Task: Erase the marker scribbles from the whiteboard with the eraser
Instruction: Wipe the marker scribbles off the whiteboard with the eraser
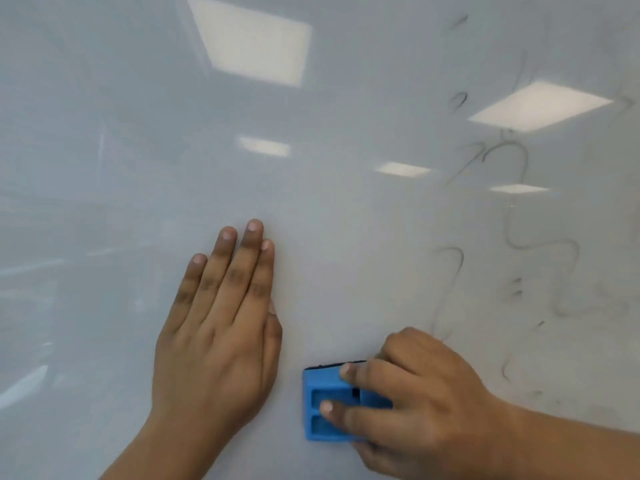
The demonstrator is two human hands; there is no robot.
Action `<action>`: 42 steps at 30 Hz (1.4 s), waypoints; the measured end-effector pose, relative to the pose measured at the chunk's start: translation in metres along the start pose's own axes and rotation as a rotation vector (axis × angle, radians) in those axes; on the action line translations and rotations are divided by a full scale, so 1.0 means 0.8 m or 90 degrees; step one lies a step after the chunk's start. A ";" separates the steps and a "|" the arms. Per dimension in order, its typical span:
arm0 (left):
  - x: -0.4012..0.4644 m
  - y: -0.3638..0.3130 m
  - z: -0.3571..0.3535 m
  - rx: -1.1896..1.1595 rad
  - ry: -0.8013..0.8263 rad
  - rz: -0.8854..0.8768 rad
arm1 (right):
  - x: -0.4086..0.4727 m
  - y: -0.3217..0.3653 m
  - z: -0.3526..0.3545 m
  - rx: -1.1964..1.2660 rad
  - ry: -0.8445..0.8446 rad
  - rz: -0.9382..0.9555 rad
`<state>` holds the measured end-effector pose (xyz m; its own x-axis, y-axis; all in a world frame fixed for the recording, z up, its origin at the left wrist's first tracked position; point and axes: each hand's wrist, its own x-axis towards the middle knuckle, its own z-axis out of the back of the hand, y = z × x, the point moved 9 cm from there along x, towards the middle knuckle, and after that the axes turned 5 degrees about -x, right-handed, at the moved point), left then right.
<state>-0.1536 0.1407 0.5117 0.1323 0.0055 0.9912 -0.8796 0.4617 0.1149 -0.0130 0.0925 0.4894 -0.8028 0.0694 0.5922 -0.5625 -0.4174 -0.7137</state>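
Glossy whiteboard (311, 202) keeps scribbles (519, 220) at three o'clock; right hand (426, 393) grasps light blue eraser (325, 386) by its stiff back; left hand (221, 323) lies flat, holding nothing.

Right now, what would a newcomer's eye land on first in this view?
The bright blue eraser at bottom centre, pressed to the whiteboard in the grip of the right hand. Next, the left hand spread flat on the board just left of it. Then the faint dark scribbles trailing down the right side, among reflected ceiling lights.
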 end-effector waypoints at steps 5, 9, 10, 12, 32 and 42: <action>-0.002 0.001 0.000 -0.010 0.002 0.018 | 0.045 -0.082 0.050 -0.074 -0.069 -0.087; -0.004 0.001 0.000 -0.005 -0.010 0.022 | 0.049 -0.135 0.071 -0.051 -0.172 -0.286; -0.004 0.001 -0.001 -0.005 -0.009 0.023 | 0.037 -0.120 0.060 -0.041 -0.179 -0.292; -0.008 0.002 -0.003 -0.002 -0.006 0.023 | 0.001 -0.054 0.023 -0.010 -0.153 -0.237; -0.017 0.007 -0.008 -0.049 -0.033 0.031 | -0.144 0.115 -0.068 0.082 -0.063 -0.225; -0.013 0.009 -0.009 -0.091 0.052 0.051 | -0.167 0.114 -0.057 0.089 0.004 -0.183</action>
<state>-0.1579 0.1504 0.5018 0.1055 0.1170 0.9875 -0.8159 0.5779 0.0187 0.0343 0.0865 0.3281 -0.6166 0.2076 0.7594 -0.7341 -0.5002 -0.4593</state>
